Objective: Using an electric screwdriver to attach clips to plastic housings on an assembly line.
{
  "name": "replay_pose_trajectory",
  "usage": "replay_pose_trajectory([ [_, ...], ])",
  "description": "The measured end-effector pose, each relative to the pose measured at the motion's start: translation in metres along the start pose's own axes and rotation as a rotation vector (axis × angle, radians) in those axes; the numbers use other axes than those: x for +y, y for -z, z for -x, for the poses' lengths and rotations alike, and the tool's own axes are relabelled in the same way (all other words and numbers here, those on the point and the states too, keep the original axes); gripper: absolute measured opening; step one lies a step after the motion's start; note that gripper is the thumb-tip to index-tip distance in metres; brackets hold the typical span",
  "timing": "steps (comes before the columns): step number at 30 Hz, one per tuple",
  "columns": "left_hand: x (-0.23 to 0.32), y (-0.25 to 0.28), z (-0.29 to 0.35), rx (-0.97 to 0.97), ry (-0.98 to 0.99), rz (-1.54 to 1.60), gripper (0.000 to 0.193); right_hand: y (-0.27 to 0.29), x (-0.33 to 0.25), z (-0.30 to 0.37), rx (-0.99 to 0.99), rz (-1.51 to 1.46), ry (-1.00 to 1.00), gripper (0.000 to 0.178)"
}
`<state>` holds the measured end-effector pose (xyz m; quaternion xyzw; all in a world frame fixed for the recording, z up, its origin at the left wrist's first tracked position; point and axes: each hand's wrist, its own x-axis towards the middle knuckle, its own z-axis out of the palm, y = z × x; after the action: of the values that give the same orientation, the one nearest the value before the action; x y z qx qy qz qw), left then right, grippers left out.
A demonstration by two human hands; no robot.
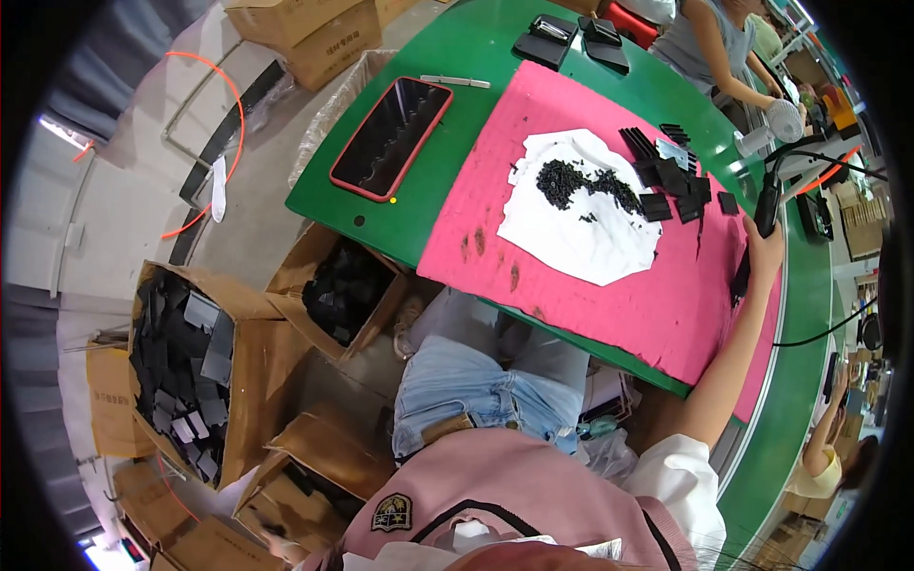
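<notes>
At the right edge of the pink mat (457,228), my right hand (764,252) is closed round the black handle of a corded tool (768,205); its exact kind is not clear. Part of a dark object shows beside my right wrist. My left hand is out of view. On the mat lies a white cloth (581,243) with heaps of tiny black parts (560,183) on it. Flat black plastic pieces (690,198) lie in a loose pile at the cloth's right side, with slim black strips (638,145) behind them.
A red-cased phone (392,138) lies on the green table (466,43), beside a thin metal tool (455,82). Black cases (546,41) sit at the far edge. Cardboard boxes of black pieces (181,371) stand at the left. A person (709,48) works at the far right.
</notes>
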<state>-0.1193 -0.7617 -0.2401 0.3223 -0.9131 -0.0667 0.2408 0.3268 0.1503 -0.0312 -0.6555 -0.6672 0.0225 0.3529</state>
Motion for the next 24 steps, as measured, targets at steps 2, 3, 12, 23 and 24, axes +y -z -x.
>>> replay_pose_trajectory([
  [2, -0.037, -0.043, -0.015, -0.037, -0.121, -0.102, 0.029, 0.002, 0.002, 0.000, 0.102, 0.180, 0.115, 0.056],
  [3, -0.049, -0.068, -0.026, -0.051, -0.177, -0.151, 0.028, 0.000, -0.004, 0.002, 0.121, 0.268, 0.067, 0.063],
  [12, 0.437, 0.029, 0.042, -0.452, -0.486, 1.252, 0.023, -0.006, -0.103, 0.044, 0.213, 0.149, 0.523, 0.050],
  [23, 0.803, 0.185, 0.417, -0.646, -1.648, 1.042, 0.071, -0.042, -0.136, 0.070, -0.036, -0.076, 0.800, 0.057],
  [24, 0.814, 0.177, 0.438, -0.636, -1.633, 1.011, 0.080, -0.043, -0.135, 0.070, -0.102, -0.057, 0.789, 0.061],
])
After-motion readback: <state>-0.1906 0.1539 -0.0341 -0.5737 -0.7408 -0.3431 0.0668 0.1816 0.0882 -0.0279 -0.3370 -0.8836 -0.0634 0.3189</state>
